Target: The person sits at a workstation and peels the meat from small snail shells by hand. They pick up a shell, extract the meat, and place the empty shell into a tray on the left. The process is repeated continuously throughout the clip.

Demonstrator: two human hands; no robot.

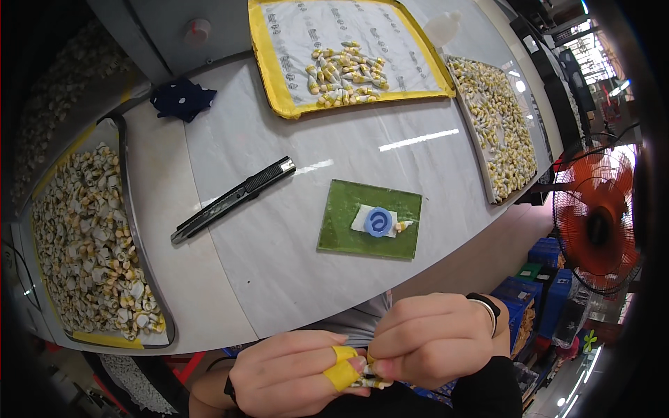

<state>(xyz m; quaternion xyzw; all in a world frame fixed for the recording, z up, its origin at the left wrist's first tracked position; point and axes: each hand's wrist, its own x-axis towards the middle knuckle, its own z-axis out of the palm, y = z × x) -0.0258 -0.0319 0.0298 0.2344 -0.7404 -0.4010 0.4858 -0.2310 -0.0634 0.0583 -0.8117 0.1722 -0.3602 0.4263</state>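
Two bare hands meet low in front of the table's near edge, over the lap. The left hand, yellow tape wrapped on its fingers, grips a few small pieces, white and yellow, that poke out below the fingertips. The right hand, a band on its wrist, is closed in a pinch on the same pieces; its fingers partly hide them.

Beyond the hands, on the grey table, lies a green slab. A scrap of white paper rests on it, with a round blue cap on the paper and one loose piece just beside the cap. A black cutter knife lies slantwise to the left of the slab.

Farther left, a tray is heaped with similar pieces. At the back, a yellow-rimmed tray holds a smaller pile, with a dotted dark blue cloth to its left. Another full tray lies to its right, and an orange fan stands past the table.
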